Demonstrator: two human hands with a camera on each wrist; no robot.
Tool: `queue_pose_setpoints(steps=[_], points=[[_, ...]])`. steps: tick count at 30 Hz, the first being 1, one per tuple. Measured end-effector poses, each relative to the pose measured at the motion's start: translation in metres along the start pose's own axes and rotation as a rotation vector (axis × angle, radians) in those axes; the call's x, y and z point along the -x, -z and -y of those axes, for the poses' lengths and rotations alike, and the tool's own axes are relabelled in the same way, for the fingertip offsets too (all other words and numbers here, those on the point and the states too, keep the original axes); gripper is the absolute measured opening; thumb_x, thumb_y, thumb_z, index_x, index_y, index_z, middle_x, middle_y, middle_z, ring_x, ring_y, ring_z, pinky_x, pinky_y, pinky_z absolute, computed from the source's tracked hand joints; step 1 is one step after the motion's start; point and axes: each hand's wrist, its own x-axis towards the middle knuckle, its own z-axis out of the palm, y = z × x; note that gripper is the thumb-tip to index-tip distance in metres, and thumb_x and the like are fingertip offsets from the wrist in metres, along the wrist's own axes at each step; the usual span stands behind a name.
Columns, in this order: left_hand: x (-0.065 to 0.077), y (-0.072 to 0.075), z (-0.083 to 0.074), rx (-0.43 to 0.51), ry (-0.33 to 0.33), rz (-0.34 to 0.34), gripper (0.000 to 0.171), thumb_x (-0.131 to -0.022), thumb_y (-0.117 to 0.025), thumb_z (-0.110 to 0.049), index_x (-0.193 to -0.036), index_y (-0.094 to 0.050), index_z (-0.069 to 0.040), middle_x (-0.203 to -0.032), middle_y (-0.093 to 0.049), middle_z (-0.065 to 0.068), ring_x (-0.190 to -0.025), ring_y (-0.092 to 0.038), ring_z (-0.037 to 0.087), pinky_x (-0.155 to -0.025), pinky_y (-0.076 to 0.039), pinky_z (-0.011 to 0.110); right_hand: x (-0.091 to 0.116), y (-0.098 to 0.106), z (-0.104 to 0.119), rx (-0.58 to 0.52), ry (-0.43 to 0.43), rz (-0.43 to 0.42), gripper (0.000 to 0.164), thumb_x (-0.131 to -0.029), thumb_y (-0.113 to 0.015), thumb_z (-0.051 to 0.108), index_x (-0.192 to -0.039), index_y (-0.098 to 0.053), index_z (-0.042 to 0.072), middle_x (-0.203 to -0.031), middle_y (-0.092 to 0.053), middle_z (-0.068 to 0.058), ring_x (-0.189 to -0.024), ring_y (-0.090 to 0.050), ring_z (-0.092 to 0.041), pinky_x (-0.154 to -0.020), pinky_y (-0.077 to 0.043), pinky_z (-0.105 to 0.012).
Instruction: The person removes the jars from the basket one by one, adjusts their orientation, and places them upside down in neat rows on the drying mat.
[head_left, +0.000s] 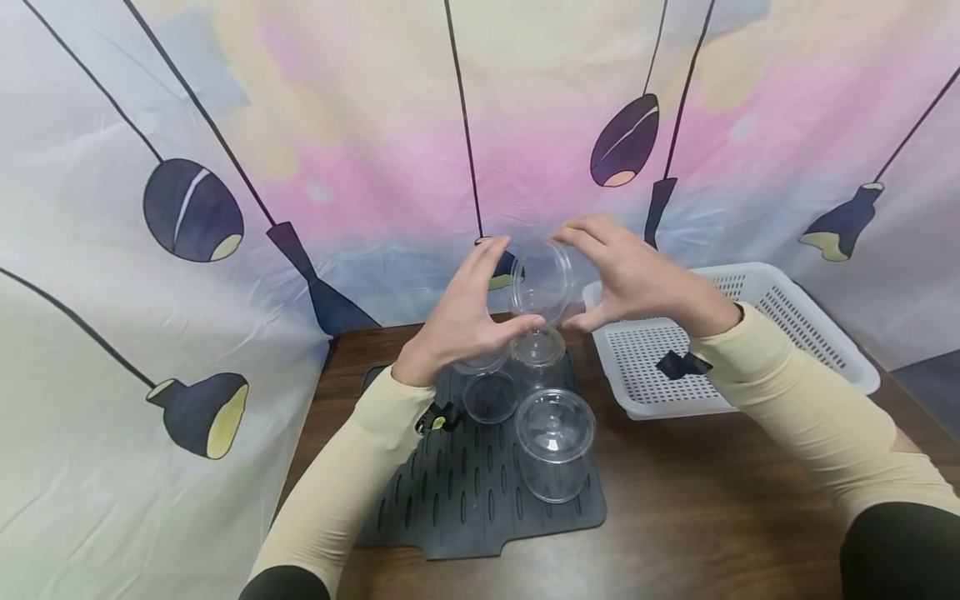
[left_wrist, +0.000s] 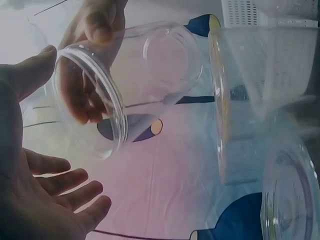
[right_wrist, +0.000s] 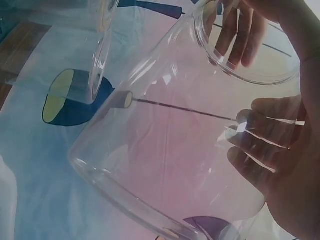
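Observation:
In the head view a clear round plastic jar (head_left: 542, 283) is held up above the table, between my two hands. My right hand (head_left: 637, 275) grips its side, thumb and fingers curved about the wall, which shows through in the right wrist view. My left hand (head_left: 468, 304) is at the opposite side, with its thumb right at the jar's rim and its other fingers loosely spread, apart from the wall in the left wrist view. The jar's mouth (left_wrist: 90, 100) faces the left palm. Below, several similar clear jars stand on a dark mat (head_left: 427, 500), the nearest jar (head_left: 555, 454) at the front right.
A white perforated plastic basket (head_left: 652, 410) stands on the right side of the brown wooden table (head_left: 675, 508). Behind the table hangs a cloth backdrop (head_left: 375, 100) printed with lamps. A second jar (head_left: 491, 398) and a third jar (head_left: 538, 348) stand farther back on the mat.

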Motion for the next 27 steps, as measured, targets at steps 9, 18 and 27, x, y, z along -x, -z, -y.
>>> queue_pose_setpoints(steps=[9,18,27], points=[[-0.004,-0.010,-0.003,0.012,-0.010,-0.007,0.102,-0.078,-0.076,-0.054,-0.154,-0.027,-0.008,-0.155,-0.031,0.010,-0.138,-0.036,0.024,-0.110,-0.037,0.042,-0.004,-0.008,0.005,0.034,0.029,-0.005,0.094,-0.052,-0.086,0.041,-0.129,-0.053,-0.002,-0.123,-0.057,-0.017,-0.110,-0.054,-0.033,-0.092,-0.046,-0.048],[-0.006,-0.011,-0.003,0.028,-0.040,-0.040,0.093,-0.080,-0.076,-0.048,-0.150,-0.034,-0.004,-0.147,-0.041,0.011,-0.123,-0.050,0.022,-0.100,-0.046,0.032,-0.006,-0.012,0.004,0.054,0.036,-0.018,0.094,-0.053,-0.085,0.045,-0.128,-0.054,-0.002,-0.123,-0.057,-0.017,-0.111,-0.054,-0.032,-0.093,-0.047,-0.048],[-0.005,-0.011,-0.005,0.010,-0.040,-0.042,0.091,-0.080,-0.076,-0.045,-0.149,-0.035,-0.002,-0.147,-0.042,0.013,-0.120,-0.054,0.026,-0.098,-0.048,0.033,-0.003,-0.010,0.006,0.044,0.008,0.031,0.100,-0.054,-0.088,0.050,-0.132,-0.051,-0.001,-0.128,-0.054,-0.018,-0.114,-0.053,-0.033,-0.095,-0.046,-0.050]])
